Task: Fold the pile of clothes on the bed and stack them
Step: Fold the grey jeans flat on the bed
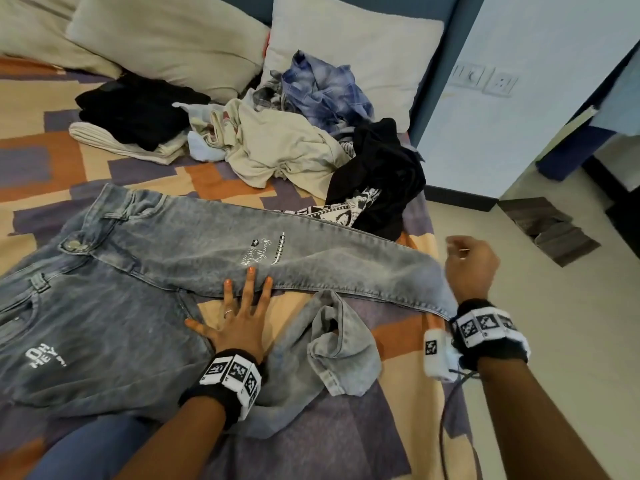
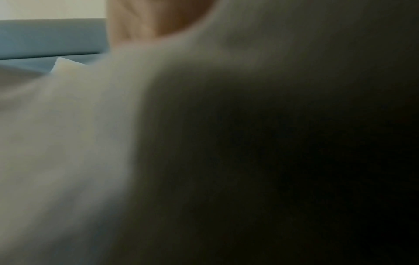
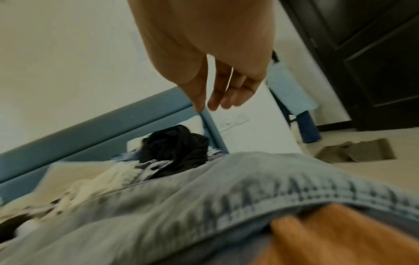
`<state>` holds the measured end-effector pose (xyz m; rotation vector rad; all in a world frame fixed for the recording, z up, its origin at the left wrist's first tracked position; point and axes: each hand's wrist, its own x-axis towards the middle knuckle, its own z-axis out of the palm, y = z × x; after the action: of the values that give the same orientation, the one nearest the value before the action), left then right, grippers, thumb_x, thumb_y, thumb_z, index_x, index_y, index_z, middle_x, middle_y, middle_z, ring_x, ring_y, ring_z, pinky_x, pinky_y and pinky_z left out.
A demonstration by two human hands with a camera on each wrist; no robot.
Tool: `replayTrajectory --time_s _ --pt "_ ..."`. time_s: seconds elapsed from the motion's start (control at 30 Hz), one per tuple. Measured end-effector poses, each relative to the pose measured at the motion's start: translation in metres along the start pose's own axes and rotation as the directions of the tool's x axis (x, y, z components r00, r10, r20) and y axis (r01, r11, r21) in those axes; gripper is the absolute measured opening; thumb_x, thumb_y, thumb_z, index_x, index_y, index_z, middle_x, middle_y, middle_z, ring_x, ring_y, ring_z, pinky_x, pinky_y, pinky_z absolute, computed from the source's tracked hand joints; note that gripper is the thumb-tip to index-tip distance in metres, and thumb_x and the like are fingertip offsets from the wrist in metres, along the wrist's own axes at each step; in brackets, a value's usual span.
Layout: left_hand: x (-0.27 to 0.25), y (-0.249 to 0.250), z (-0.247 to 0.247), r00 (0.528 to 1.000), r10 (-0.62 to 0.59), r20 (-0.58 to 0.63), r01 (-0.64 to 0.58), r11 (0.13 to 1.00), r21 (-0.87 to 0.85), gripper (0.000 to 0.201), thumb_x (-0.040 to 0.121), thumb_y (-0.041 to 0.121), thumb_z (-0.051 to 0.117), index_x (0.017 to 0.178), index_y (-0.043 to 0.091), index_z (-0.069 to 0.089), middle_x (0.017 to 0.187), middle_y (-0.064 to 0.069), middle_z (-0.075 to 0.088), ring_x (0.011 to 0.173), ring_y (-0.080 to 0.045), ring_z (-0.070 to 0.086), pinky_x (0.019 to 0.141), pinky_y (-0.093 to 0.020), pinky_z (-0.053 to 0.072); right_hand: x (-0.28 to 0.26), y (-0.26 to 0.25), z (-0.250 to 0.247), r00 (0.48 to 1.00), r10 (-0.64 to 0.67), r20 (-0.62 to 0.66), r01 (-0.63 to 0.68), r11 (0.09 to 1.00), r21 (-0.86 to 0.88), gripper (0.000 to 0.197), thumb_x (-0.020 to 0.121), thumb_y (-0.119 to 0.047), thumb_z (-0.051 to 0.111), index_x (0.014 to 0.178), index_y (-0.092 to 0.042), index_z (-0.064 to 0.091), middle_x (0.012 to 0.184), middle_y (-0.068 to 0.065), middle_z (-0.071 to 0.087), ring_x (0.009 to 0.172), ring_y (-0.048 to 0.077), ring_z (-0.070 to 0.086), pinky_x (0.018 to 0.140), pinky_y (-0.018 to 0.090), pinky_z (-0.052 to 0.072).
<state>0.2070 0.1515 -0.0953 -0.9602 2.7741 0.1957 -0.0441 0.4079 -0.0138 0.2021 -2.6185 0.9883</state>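
Jeans (image 1: 166,258) lie spread across the bed's (image 1: 408,344) near edge, left hand (image 1: 239,327) pressing flat with fingers splayed, right hand (image 1: 469,268) loosely relaxed, empty, above the leg hem.

Faded grey-blue denim jeans (image 1: 194,258), matt and coarse, with thick stitched hems and a shiny metal button (image 1: 73,244). Printed cotton-like bedsheet (image 1: 398,336), matt. Soft, creased cloth pile (image 1: 287,147). Matt fabric pillows (image 1: 166,39). Smooth, slightly glossy floor (image 1: 554,323).
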Motion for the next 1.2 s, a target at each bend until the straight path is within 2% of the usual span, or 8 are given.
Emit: replayTrajectory --time_s 0.1,0.27,0.37,0.53,0.63,0.8,0.97,1.2 --pt "-0.001 -0.002 -0.001 1.0 0.017 0.01 -0.017 0.999 -0.028 0.108 0.093 0.03 0.063 0.14 0.048 -0.032 0.142 0.011 -0.052 0.147 -0.028 -0.02 0.087 -0.088 0.006 -0.064 -0.034 0.0 0.955 -0.172 0.242 0.12 0.969 0.216 0.013 0.092 -0.014 0.066 0.102 -0.012 0.073 0.099 0.003 0.071 0.089 0.013 0.064 0.083 0.025 0.05" --pt "-0.016 -0.004 -0.008 1.0 0.02 0.007 -0.02 0.996 -0.083 0.097 0.097 0.018 0.056 0.143 0.051 -0.022 0.144 0.014 -0.049 0.148 -0.025 -0.018 0.092 -0.087 0.005 -0.185 -0.077 -0.008 0.809 -0.14 0.572 -0.144 0.895 0.422 0.047 0.076 -0.055 0.075 0.117 -0.039 0.058 0.114 -0.021 0.061 0.105 -0.006 0.057 0.087 0.019 0.048" --pt "-0.027 -0.006 -0.019 0.997 0.002 0.083 0.011 0.988 -0.153 0.083 0.099 0.014 0.049 0.147 0.053 -0.007 0.152 0.013 -0.037 0.148 -0.024 -0.015 0.096 -0.084 0.003 -0.229 -0.068 0.004 0.837 -0.046 0.545 -0.04 0.989 0.145 0.087 0.064 -0.08 0.06 0.138 -0.037 0.043 0.132 -0.016 0.044 0.126 0.006 0.035 0.099 0.039 0.038" --pt "-0.071 -0.016 -0.034 0.996 -0.008 0.093 0.036 0.95 -0.309 0.065 0.097 0.018 0.051 0.152 0.031 0.019 0.161 0.002 0.007 0.148 -0.024 0.01 0.106 -0.075 0.014 -0.228 -0.073 -0.015 0.941 0.093 0.325 -0.166 0.964 0.206 0.009 0.086 -0.015 0.062 0.095 -0.013 0.062 0.087 0.006 0.066 0.084 0.029 0.063 0.069 0.038 0.049" --pt "-0.09 -0.024 -0.023 0.998 -0.017 0.058 0.038 0.917 -0.398 0.049 0.091 0.041 0.057 0.135 0.024 0.046 0.139 -0.006 0.045 0.134 -0.029 0.039 0.105 -0.07 0.024 -0.211 -0.068 -0.05 0.976 0.169 0.139 -0.207 0.917 0.341 0.006 0.089 -0.014 0.057 0.088 -0.012 0.062 0.078 0.007 0.065 0.071 0.026 0.061 0.066 0.038 0.049" --pt "-0.11 -0.016 -0.027 0.989 0.133 0.062 -0.1 0.919 -0.382 0.042 0.084 0.062 0.057 0.118 0.039 0.058 0.119 0.008 0.062 0.123 -0.025 0.051 0.108 -0.064 0.017 -0.179 -0.039 -0.132 0.842 0.517 -0.154 -0.267 0.648 0.714 0.009 0.091 -0.015 0.056 0.096 -0.018 0.063 0.083 0.004 0.063 0.073 0.013 0.062 0.067 0.022 0.051" --pt "-0.109 -0.004 -0.033 0.958 0.287 0.015 -0.267 0.906 -0.329 0.022 0.08 0.041 0.07 0.101 0.036 0.066 0.107 0.005 0.069 0.11 -0.024 0.06 0.101 -0.057 0.039 -0.18 0.014 -0.179 0.638 0.77 -0.008 -0.502 0.423 0.754 0.015 0.095 -0.019 0.05 0.109 -0.019 0.054 0.092 0.008 0.066 0.064 0.018 0.057 0.055 0.026 0.041" --pt "-0.118 0.024 -0.065 0.828 0.469 -0.307 -0.561 0.695 -0.451 0.019 0.075 0.037 0.055 0.082 0.023 0.066 0.081 0.007 0.061 0.085 -0.021 0.059 0.083 -0.044 0.046 -0.248 0.043 -0.127 0.752 0.645 0.133 -0.641 0.671 0.371 0.059 0.074 -0.058 0.076 0.114 -0.019 0.058 0.117 0.012 0.063 0.106 0.03 0.06 0.095 0.047 0.05"
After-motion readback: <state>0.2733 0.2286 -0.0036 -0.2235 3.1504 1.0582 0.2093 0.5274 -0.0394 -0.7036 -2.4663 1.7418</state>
